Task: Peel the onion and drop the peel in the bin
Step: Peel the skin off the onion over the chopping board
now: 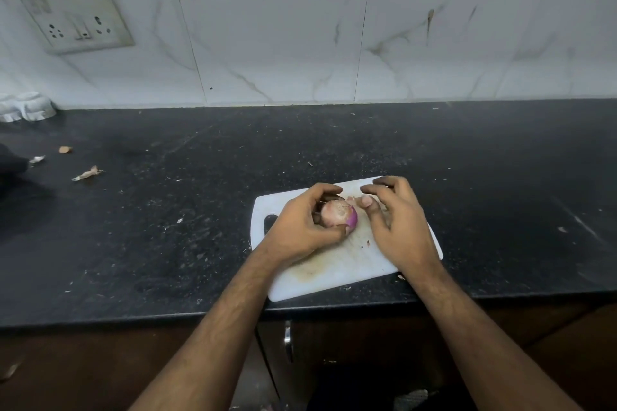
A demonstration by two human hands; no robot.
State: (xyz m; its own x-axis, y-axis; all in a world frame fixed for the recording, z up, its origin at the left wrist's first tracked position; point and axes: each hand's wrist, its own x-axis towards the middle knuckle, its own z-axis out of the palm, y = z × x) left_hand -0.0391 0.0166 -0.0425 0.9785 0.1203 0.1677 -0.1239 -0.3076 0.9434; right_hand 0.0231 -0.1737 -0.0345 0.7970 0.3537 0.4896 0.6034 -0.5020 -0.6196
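Note:
A small red onion, pale on its cut face with a purple edge, sits in my left hand over the white cutting board. My left fingers wrap around it from the left and below. My right hand hovers just right of the onion, fingers curled and apart, thumb tip close to the onion's right side. A small pale piece of peel lies on the board between the two hands. No bin is in view.
The board lies near the front edge of a black stone counter. Peel scraps lie at the far left, next to a dark object at the frame edge. A white moulded item stands by the tiled wall. A cabinet handle shows below.

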